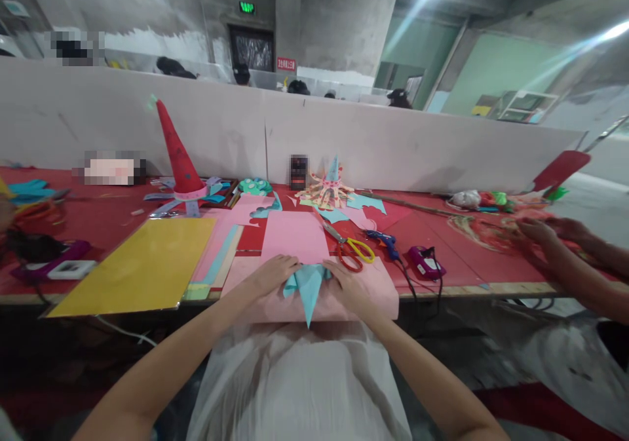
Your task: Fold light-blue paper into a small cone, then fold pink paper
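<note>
A light-blue paper cone (309, 289) with flared flaps at its wide end lies over pink paper, its tip pointing toward me. My left hand (279, 273) is closed on the flap at its left. My right hand (341, 278) grips the flap at its right. Beneath them a pink sheet (236, 300) reaches over the table's front edge, and another pink sheet (293, 236) lies just beyond. Scissors (350, 248) with red and yellow handles rest right beside my right hand.
Yellow card (147, 261) overhangs the table edge at left. A red paper cone hat (179, 156) stands behind it. To the right lie a blue glue gun (386, 241) and a purple box (426, 262) with cords. Another person's hands (555, 231) work at far right.
</note>
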